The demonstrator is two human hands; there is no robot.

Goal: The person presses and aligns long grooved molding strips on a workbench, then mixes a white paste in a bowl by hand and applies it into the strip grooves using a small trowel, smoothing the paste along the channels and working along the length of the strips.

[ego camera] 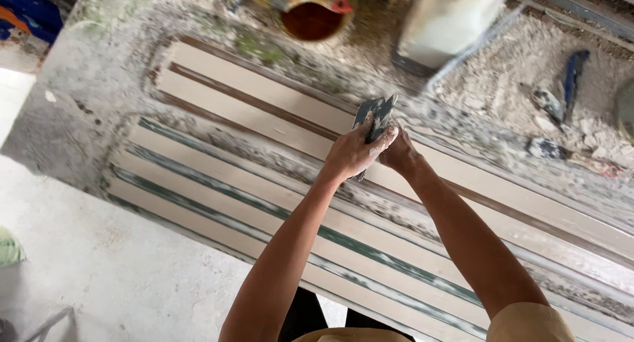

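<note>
No labels, signs or screens show anywhere here. The nearest thing to a package is a round open tin [316, 15] of dark reddish-brown liquid at the top edge of the workbench, just beside a pale, whitish, blurred container [449, 21] standing to its right.

We see soft, even daylight over the whole scene, with no hard shadows under the arms. The brightest patch is the pale floor [99, 263] at the lower left, nearly washed out, and a strip at the left edge is blown to white. The far edge of the tabletop [79, 117] is smeared with motion blur: the brown bowl [316, 15] and the white bucket [449, 21] there are streaked and soft. Our hands, left [353, 153] and right [398, 152], are sharper, though slightly blurred. Straight lines bow towards the corners.
</note>
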